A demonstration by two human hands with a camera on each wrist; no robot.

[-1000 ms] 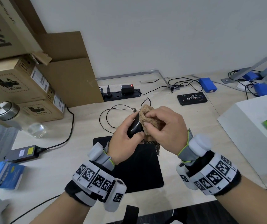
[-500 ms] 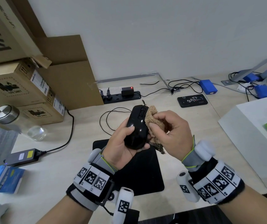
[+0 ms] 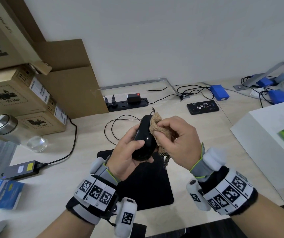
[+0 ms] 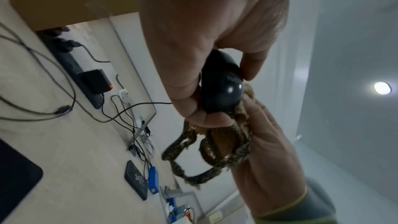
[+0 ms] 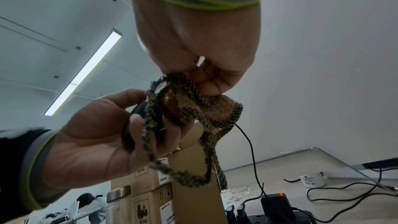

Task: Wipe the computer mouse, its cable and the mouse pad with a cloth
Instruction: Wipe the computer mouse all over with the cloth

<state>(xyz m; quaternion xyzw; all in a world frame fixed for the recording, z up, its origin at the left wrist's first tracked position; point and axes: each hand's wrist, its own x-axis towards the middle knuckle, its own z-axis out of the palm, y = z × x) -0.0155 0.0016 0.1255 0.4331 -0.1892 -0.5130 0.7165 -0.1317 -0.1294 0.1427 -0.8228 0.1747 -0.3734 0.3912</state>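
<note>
1. We hold the black mouse [image 3: 143, 140] up off the desk w/ our left hand [image 3: 125, 157]: thumb across its glossy top, fingers curled under and round the far side. It's lifted above the mouse pad [image 3: 146, 188], not touching it.
2. From the left wrist cam the mouse [image 4: 221, 91] sits pinched btwn thumb tip and curled fingers of the left hand [image 4: 204, 31], rounded rear end facing the lens.
3. Our right hand [image 3: 179, 141] is closed round a bunched tan cloth [image 3: 158, 129], thumb and fingers pinching it, and presses it vs. the mouse's right flank. Cloth top pokes up past the mouse's front end.
4. The cloth has a dark speckled edging; loops of it hang below the right hand [image 5: 200, 40] in the right wrist cam, draped over the cloth [image 5: 193, 108] and in front of the left hand's fingers [image 5: 137, 125].
5. The mouse cable [image 3: 113, 124] runs from the mouse's front end, then lies in a loose loop on the desk [image 3: 55, 191] btwn the pad and a black power strip [image 3: 127, 102]. Nothing touches it apart from the desk.
6. The pad lies flat on the desk, directly under both hands, partly hidden by our wrists.
7. Elsewhere: cardboard boxes [image 3: 17, 93] stacked at left, a glass jar w/ metal lid [image 3: 9, 131] beside them, a black power adapter [image 3: 22, 169] near the left edge, a phone [image 3: 203, 106] and blue battery packs [image 3: 219, 94] at the back right, a white box [image 3: 266, 134] at right.
</note>
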